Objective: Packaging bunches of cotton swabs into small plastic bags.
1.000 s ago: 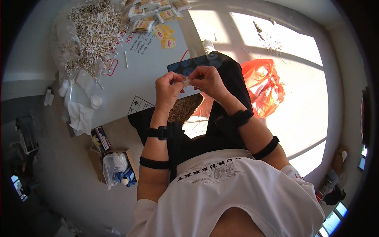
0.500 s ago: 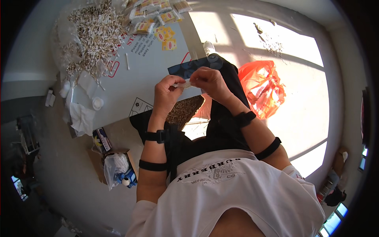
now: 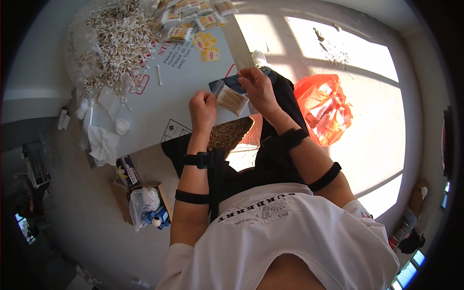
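**Small clear bag of swabs held up between two hands**

A small, flat, clear plastic bag (image 3: 233, 101) filled with slim cotton swabs hangs in the air over the near edge of the table, between the person's hands. It is tilted, with the swabs lying side by side, probably because the bag is narrow enough to keep them in line. The left hand (image 3: 202, 110) is curled nearly closed, and its thumb and forefinger appear to pinch the bag by one corner, a grip that leaves most of its face uncovered. The right hand (image 3: 261, 92) is just beside the opposite upper side, fingers bent toward a pinch; whether it has hold of the bag's edge cannot be told.

Beyond, on the pale grey printed table (image 3: 159, 108), lie a single white-tipped swab (image 3: 158, 75) and some flat yellow-and-white cards (image 3: 210, 54), close to a heap of filled clear packets (image 3: 208, 20). Left of these, a large mound of loose cotton swabs (image 3: 121, 48) rests against crumpled clear plastic film (image 3: 86, 46), which likely helps contain it.

On the floor to the right sits a bright red plastic bag (image 3: 321, 111), well apart from the table's contents.
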`<state>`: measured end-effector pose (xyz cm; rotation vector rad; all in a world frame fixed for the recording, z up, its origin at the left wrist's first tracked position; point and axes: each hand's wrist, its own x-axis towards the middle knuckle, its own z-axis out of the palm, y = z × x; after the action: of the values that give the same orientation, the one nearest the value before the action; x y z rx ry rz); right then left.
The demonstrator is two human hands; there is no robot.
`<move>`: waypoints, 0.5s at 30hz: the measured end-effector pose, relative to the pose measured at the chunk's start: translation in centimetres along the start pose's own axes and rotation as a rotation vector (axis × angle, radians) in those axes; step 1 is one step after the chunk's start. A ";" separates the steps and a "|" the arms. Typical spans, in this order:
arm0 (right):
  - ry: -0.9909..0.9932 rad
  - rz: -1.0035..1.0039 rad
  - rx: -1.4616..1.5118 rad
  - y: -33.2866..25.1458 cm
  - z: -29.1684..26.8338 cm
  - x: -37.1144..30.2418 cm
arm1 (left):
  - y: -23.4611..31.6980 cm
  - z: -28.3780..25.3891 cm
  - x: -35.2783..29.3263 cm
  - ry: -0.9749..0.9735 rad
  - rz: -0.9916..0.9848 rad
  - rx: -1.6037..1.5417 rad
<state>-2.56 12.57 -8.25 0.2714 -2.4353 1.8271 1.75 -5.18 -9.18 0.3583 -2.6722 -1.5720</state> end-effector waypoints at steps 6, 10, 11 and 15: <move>0.078 0.388 0.230 2.0 -1.8 -1.9 | 0.9 -0.4 -2.2 0.077 0.535 0.566; 0.163 0.547 0.448 2.2 -1.8 -3.5 | 1.5 -0.5 -2.8 -0.307 0.621 0.770; 0.178 0.581 0.486 2.2 -1.8 -3.8 | 1.3 -0.4 -2.7 -0.313 0.621 0.771; 0.126 0.652 0.492 1.9 -2.2 -4.3 | 0.6 0.1 -2.8 -0.380 0.605 0.762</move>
<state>1.20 15.55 -10.16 -0.6740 -2.0882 2.5808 4.37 -4.25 -8.38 -0.7599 -3.1023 -0.4605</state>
